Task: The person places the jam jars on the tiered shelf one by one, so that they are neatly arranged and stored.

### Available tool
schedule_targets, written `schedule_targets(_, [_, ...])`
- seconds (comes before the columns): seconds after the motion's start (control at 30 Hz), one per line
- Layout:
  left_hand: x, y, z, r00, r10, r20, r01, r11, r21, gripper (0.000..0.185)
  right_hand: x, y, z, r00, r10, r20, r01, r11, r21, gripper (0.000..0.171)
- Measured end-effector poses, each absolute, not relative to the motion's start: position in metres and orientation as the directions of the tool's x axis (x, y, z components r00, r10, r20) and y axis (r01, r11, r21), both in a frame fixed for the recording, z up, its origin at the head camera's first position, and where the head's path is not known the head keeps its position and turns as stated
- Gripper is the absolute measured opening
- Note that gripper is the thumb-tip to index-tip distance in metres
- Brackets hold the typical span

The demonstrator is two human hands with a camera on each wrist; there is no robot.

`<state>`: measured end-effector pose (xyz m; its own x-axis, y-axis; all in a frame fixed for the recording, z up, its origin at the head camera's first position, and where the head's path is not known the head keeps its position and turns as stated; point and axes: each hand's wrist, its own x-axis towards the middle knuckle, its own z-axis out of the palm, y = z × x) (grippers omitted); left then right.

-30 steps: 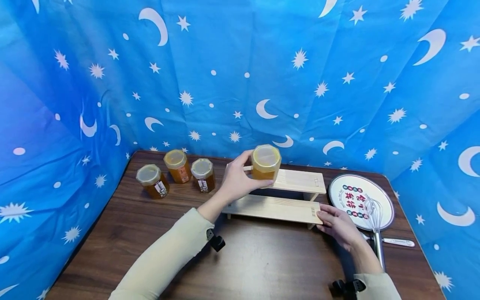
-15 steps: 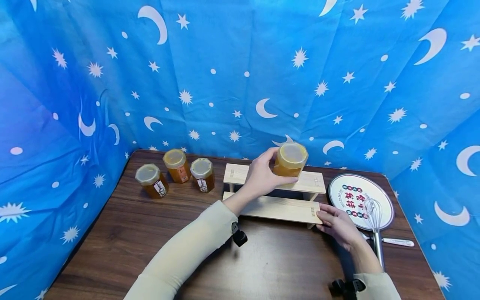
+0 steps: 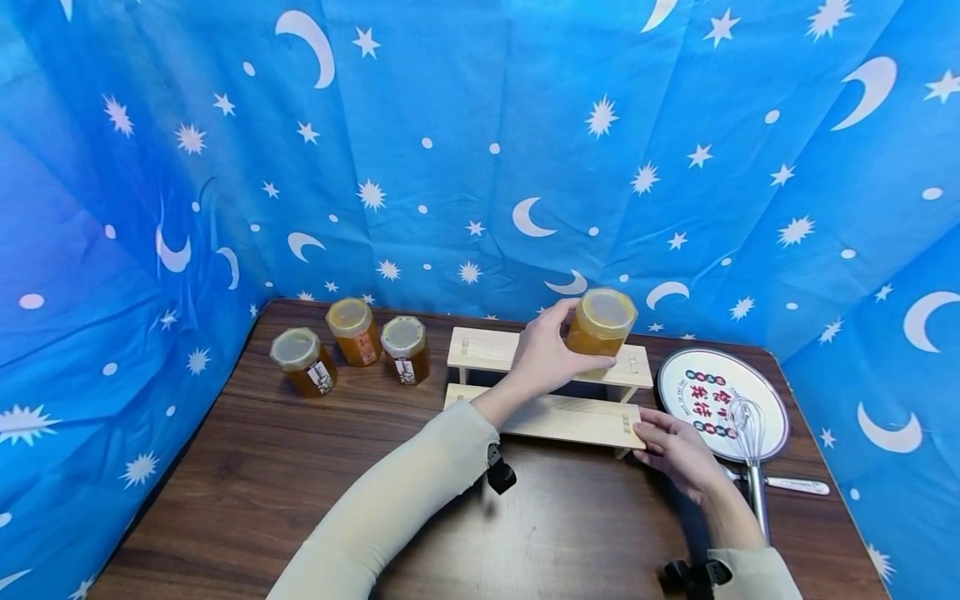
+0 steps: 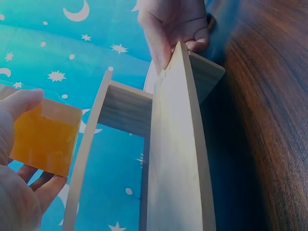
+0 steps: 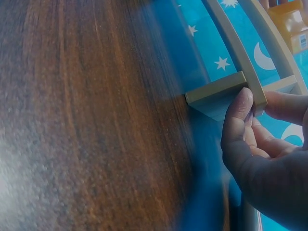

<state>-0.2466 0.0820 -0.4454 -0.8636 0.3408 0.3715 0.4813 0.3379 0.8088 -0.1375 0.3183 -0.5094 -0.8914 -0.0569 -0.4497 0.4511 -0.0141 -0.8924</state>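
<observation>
My left hand [image 3: 551, 354] grips a jar of amber honey [image 3: 600, 323] with a pale, many-sided lid. In the head view the jar appears over the right part of the upper tier [image 3: 487, 348] of a two-step wooden rack; whether it touches the wood I cannot tell. The left wrist view shows the honey jar [image 4: 45, 137] between thumb and fingers. My right hand [image 3: 675, 450] pinches the right end of the lower plank [image 3: 562, 417], thumb on one face and fingers on the other, as the right wrist view shows with the plank [image 5: 236, 43].
Three more honey jars stand at the back left: one at the front [image 3: 303, 362], one behind [image 3: 355, 332], one nearer the rack [image 3: 405, 350]. A round white board [image 3: 690, 392] with a whisk [image 3: 750, 433] and a white-handled utensil [image 3: 798, 484] lies right. A blue starry curtain surrounds the table.
My left hand has carried the honey jar rightward along the upper tier, slowing over the last half second. The right hand stays at the lower plank's end.
</observation>
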Motion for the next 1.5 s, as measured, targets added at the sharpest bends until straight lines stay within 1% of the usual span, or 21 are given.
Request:
schedule_targets(0.47, [-0.246, 0.091, -0.445, -0.870, 0.336, 0.360, 0.476, 0.384, 0.791, 0.087, -0.141, 0.319, -0.507, -0.892, -0.063, -0.448, 0.449, -0.011, -0.893, 0.066])
schedule_targets(0.63, [-0.246, 0.092, -0.445, -0.880, 0.335, 0.337, 0.458, 0.409, 0.789, 0.087, -0.141, 0.319, -0.508, -0.891, -0.066, -0.449, 0.450, -0.005, -0.893, 0.068])
schedule_targets(0.8, [-0.245, 0.092, -0.444, -0.883, 0.362, 0.299, 0.440, 0.415, 0.796, 0.089, -0.140, 0.319, -0.510, -0.888, -0.060, -0.456, 0.457, -0.009, -0.889, 0.067])
schedule_targets(1.0, [-0.246, 0.087, -0.443, -0.884, 0.391, 0.255, 0.410, 0.388, 0.825, 0.097, -0.139, 0.319, -0.511, -0.896, -0.074, -0.437, 0.440, -0.032, -0.897, 0.065])
schedule_targets(1.17, [-0.246, 0.078, -0.442, -0.879, 0.400, 0.260, 0.414, 0.367, 0.833, 0.100, -0.139, 0.318, -0.510, -0.895, -0.072, -0.440, 0.444, -0.038, -0.895, 0.065])
schedule_targets(1.5, [-0.240, 0.039, -0.432, -0.889, 0.327, 0.322, 0.415, 0.272, 0.868, 0.089, -0.140, 0.320, -0.511, -0.886, -0.057, -0.460, 0.462, -0.032, -0.886, 0.065])
